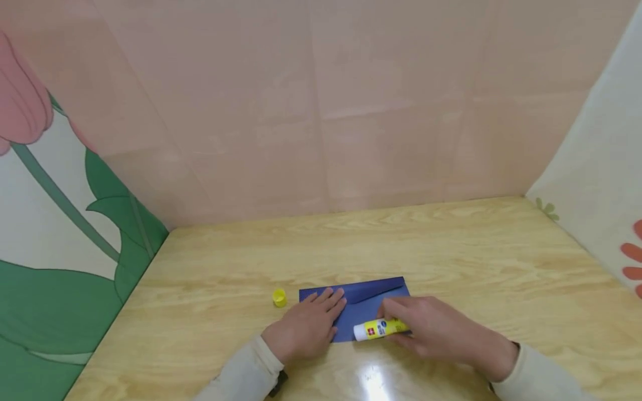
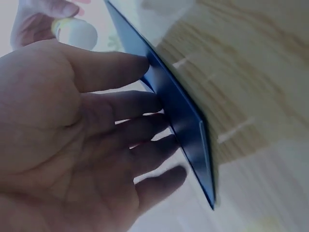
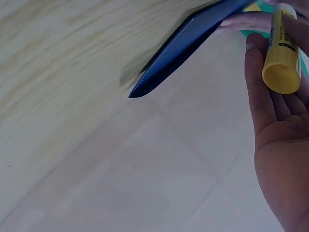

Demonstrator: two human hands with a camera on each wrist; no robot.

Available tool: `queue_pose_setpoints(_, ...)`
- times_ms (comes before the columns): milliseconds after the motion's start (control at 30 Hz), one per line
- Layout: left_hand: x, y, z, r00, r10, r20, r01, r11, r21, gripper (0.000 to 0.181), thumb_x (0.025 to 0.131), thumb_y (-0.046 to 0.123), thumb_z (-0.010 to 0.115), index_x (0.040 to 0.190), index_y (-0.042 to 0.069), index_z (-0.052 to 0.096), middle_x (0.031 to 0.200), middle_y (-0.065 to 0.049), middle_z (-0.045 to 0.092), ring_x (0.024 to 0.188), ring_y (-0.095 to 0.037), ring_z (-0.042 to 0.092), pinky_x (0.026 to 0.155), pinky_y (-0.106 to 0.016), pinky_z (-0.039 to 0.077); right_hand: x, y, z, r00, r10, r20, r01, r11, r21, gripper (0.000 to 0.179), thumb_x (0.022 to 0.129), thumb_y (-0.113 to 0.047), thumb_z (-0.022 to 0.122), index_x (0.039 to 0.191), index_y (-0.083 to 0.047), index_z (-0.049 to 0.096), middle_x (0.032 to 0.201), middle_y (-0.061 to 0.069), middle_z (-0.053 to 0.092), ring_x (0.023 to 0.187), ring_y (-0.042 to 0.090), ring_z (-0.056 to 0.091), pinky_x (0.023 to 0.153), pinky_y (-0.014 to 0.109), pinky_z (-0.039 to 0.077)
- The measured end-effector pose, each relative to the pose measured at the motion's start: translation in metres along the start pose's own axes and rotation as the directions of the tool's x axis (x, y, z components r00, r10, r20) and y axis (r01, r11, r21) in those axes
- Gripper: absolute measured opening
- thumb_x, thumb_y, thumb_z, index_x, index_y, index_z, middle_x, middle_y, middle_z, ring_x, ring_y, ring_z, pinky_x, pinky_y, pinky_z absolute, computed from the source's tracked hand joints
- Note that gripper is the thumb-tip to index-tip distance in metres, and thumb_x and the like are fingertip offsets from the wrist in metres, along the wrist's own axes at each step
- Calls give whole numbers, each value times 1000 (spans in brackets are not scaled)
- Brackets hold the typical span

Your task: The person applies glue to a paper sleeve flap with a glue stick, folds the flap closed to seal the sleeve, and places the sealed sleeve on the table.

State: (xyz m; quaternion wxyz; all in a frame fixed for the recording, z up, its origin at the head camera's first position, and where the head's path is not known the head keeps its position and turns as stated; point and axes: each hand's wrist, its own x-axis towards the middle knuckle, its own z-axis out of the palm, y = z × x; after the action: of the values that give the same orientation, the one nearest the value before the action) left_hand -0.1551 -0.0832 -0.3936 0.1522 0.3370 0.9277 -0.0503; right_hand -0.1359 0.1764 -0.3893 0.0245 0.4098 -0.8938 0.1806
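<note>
A dark blue sheet of paper lies on the table, with a strip along its far edge folded over. My left hand rests on the paper's left part, its fingers spread and nearly straight. In my right hand is a yellow glue stick, held between thumb and fingers over the near right of the paper. Its white end points left; whether it touches the paper I cannot tell. The right wrist view shows the glue stick's yellow base. A yellow cap stands left of the paper.
The wood-grain table reaches back to a pinkish covered wall. A flower-patterned panel borders it on the left, and a whitish one on the right.
</note>
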Motion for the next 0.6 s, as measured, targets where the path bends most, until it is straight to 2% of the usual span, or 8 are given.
queue_pose_setpoints(167,-2,-1,4,1000,22,18,-20,996,-87,54,106,30,44,157,19,30,167,3,20,155,-18,20,124,-36,27,-2,-1,4,1000,-11,-10,11,1000,-3,30,83,-23,80,99,-27,55,98,-17,66,80,-7,58,64,18,52)
queue_pose_setpoints(333,0,-1,5,1000,25,-11,-26,997,-76,55,106,31,44,157,18,31,167,3,21,155,-19,20,123,-36,28,-2,0,3,1000,15,-5,-15,1000,2,29,83,-24,80,98,-28,55,98,-18,66,80,-7,58,65,18,53)
queue_pose_setpoints(600,0,-2,3,1000,12,-18,-13,997,-72,55,105,32,45,157,19,32,166,4,22,155,-19,20,123,-37,28,-1,-1,3,1000,10,-7,-10,1000,-4,29,84,-24,79,98,-27,55,99,-18,67,81,-7,59,66,18,53)
